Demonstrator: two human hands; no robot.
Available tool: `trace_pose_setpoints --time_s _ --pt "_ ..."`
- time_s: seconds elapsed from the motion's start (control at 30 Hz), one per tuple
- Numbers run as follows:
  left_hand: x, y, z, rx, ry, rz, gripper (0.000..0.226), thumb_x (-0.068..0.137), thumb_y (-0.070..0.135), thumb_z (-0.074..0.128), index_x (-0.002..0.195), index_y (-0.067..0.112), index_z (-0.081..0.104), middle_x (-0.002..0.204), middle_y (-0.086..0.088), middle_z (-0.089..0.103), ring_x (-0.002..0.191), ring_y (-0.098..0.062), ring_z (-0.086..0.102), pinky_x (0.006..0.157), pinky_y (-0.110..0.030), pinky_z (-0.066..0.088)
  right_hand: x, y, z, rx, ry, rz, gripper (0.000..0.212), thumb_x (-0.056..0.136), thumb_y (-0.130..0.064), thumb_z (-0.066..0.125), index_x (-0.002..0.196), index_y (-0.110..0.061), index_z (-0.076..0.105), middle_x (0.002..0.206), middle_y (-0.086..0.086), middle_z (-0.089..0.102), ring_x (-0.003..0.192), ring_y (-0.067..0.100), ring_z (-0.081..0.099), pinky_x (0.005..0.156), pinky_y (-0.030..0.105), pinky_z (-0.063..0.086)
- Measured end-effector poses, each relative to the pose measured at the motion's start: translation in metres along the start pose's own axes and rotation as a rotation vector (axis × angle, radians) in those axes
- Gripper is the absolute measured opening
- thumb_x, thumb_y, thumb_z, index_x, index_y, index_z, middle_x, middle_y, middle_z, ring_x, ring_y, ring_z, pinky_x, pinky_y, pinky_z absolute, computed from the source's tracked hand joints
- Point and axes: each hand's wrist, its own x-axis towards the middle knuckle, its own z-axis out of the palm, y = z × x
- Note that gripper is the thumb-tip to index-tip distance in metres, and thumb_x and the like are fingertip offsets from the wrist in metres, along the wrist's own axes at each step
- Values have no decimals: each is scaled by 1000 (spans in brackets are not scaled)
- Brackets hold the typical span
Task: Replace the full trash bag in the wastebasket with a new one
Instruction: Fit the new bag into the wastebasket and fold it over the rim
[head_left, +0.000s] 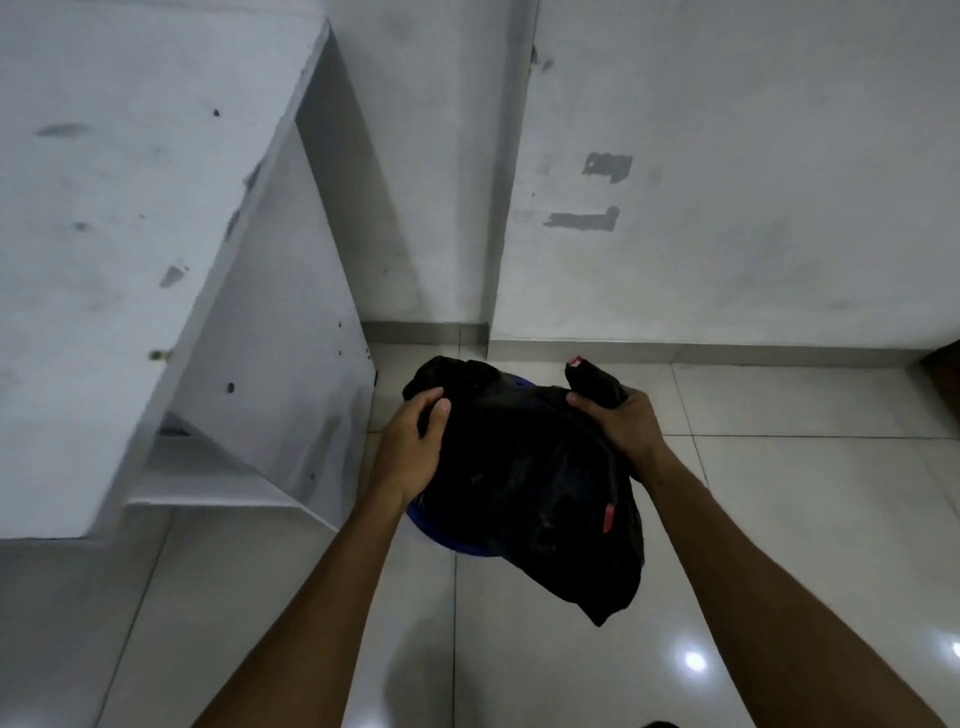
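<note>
1. The floor (545, 623) is shiny white tile, with a grey wall behind and a white desk (130, 208) on the left.
2. A blue bin (418, 514) stands on the floor near the desk. Only bits of its rim show.
3. A black bag (519, 467) sits on top of the bin and hides most of it.
4. The left hand (410, 441) grips a bunch of bag at the far left corner.
5. The right hand (618, 421) grips a bunch at the far right corner, where a red strip pokes out.
6. The bag lies right between the two hands, with both equally close.
7. Its loose end hangs down toward the person.
8. I think the full bag is about to be lifted straight up out of the bin.
</note>
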Motion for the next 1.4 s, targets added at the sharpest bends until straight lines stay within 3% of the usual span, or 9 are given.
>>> trace_pose_setpoints --time_s 0.33,0.43,0.63,0.77,0.87,1.0,1.1,1.23,1.4 --pt "68 -122 84 341 -116 158 63 99 59 24 154 30 25 164 -2 15 150 -22 14 122 -44 13 85 108 34 -298 12 -126 56 67 -43 89 114 -16 75 103 7 76 97 23 71 93 41 56" --pt "61 -124 89 281 -264 4 67 97 65 15 153 30 28 160 -8 28 146 -29 27 117 -43 21 92 116 41 -246 -68 -134 65 56 -62 85 106 -22 77 99 3 77 93 21 73 93 44 57" --pt "45 -84 79 -88 -115 52 61 91 75 25 112 32 62 120 5 64 112 -15 59 94 -34 43 68 82 71 -114 -221 -176 51 96 -57 52 124 -15 66 117 7 70 101 18 67 88 28 50" --pt "57 -44 75 -80 -179 82 65 77 83 48 117 33 64 110 10 69 100 -11 65 90 -33 51 60 59 90 -34 -344 -189 60 100 -60 36 138 -18 56 118 -2 61 105 12 60 88 23 44" --pt "70 -47 73 -1 -8 129 37 92 50 57 108 20 70 99 2 73 93 -18 69 84 -32 55 67 60 95 -67 -241 -312 54 100 -59 40 133 -20 59 122 -2 63 112 15 60 91 26 44" --pt "74 -70 56 -82 185 97 36 95 42 57 108 12 73 99 -4 73 93 -20 68 86 -33 54 87 74 76 -275 -18 -457 33 97 -47 57 98 -14 59 84 -4 63 77 12 61 64 19 43" --pt "71 -81 44 -210 279 95 34 95 40 58 105 11 71 96 -3 73 91 -20 69 83 -31 54 105 91 51 -379 140 -501 19 97 -33 60 91 -15 63 78 1 66 74 24 67 67 31 51" --pt "63 -85 45 -252 228 126 32 94 46 59 101 18 71 98 -2 73 90 -16 69 82 -30 55 99 98 36 -293 199 -440 47 93 -62 51 93 -18 64 80 -1 69 77 24 69 75 46 59" --pt "48 -66 67 -348 36 94 19 95 46 57 94 34 72 91 8 75 84 -4 71 78 -20 55 66 94 69 -362 -165 -230 76 75 -81 58 124 -23 53 109 -3 66 98 21 67 74 32 52"
